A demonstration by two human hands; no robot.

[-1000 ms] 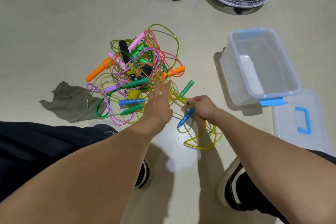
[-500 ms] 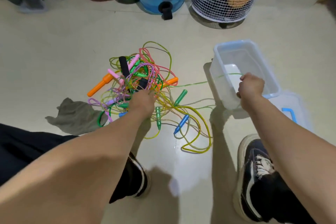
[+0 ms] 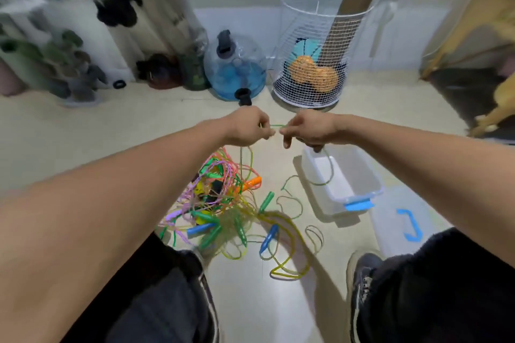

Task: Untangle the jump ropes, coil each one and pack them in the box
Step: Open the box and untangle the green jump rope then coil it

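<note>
The tangled heap of jump ropes (image 3: 223, 203) sprawls on the pale floor between the person's feet, with the clear plastic box (image 3: 359, 172) just to its right and the box's lid (image 3: 404, 220) lying beside that. Above the heap both hands are raised close together: the left hand (image 3: 248, 128) and the right hand (image 3: 309, 129) each pinch the thin green rope (image 3: 276, 126), a short taut span showing between them while its ends hang down towards the heap and the box
</note>
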